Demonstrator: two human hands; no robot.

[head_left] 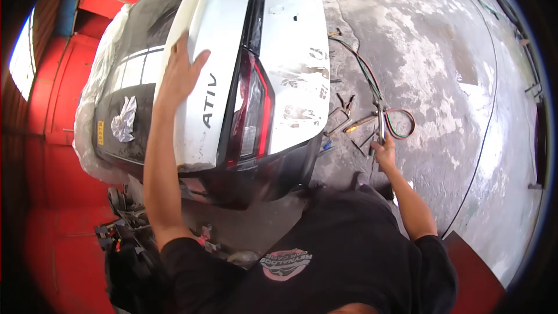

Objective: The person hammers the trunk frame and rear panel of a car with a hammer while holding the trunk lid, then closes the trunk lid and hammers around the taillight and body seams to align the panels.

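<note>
My left hand (181, 78) lies with fingers spread on the white trunk lid (203, 40) of a car, left of the "ATIV" lettering (209, 102). Lower down, my right hand (385, 154) is wrapped around a metal gas torch (381, 122), held out over the concrete floor. Red and green hoses (365, 68) run from the torch; one loop (410, 131) curls beside it. The tail light (250, 113) sits between the lid and the white bumper (296, 75), whose paint is scuffed with dark marks.
Several hand tools (349, 119) are scattered on the floor by the bumper. Crumpled paper or foil (124, 119) rests on the rear window, and plastic sheeting (87, 116) covers the car's far side. A dark cable (493, 81) crosses the floor at right. Dark parts (125, 238) are piled lower left.
</note>
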